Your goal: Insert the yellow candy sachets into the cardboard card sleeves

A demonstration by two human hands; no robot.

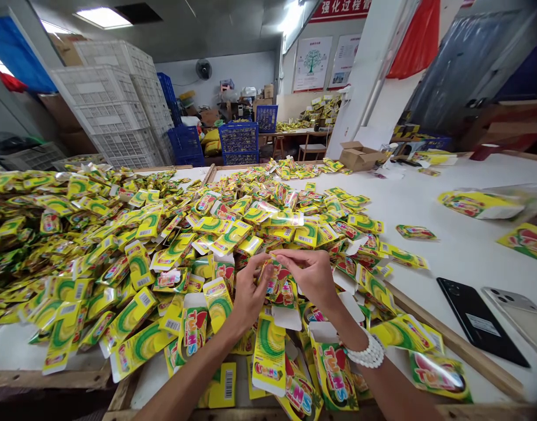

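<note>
Holding small printed pack (pixel 277 278) above heaped cartons (pixel 227 238). Grip: left hand (pixel 252 286) curled against pack's side, right hand (pixel 309 275) pinched closed at its top. Likely faults: hard pinch creasing pack; beaded bracelet (pixel 365 351) snagging carton flaps.

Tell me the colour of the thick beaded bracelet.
The bracelet is white, clearest in the head view.

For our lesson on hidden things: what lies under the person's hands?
Beneath the left hand and right hand, yellow boxes lie heaped. Their top layer shows; anything deeper is covered.
</note>
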